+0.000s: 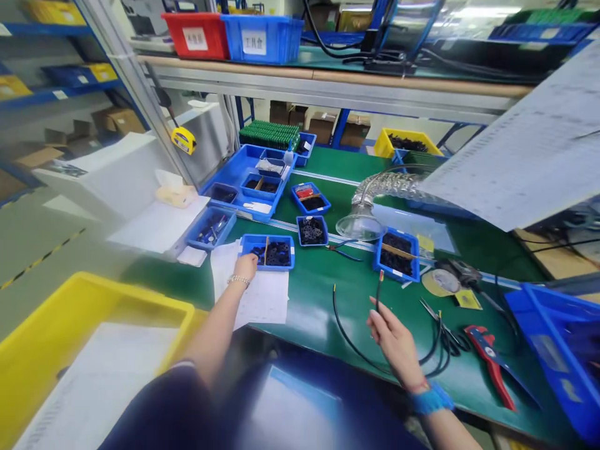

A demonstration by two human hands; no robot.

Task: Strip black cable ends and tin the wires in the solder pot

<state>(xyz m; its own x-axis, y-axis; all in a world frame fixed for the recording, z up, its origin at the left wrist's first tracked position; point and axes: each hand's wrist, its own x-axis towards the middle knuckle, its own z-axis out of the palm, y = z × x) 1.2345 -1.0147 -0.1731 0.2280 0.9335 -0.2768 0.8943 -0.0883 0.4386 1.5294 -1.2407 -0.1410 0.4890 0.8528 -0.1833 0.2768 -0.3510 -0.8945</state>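
My left hand [246,266] is at the left compartment of a divided blue tray [291,257]. Its fingers are closed together among small black parts [278,253]; what they hold, if anything, is too small to make out. Between the thumb and fingers of my right hand [391,334] is a black cable [379,295], its end pointing up with coloured wire tips showing. More of the black cable curves over the green table below, another end rising left of that hand. Printed paper [265,299] lies under and in front of the divided tray.
Scissors [450,331], a red-handled cutter [492,362] and a tape roll [443,282] lie at right. Pliers [344,250] rest near a clear extraction hose [363,219]. Several small blue trays stand behind. A yellow bin [187,319] is at left; a hanging sheet [520,137] juts in upper right.
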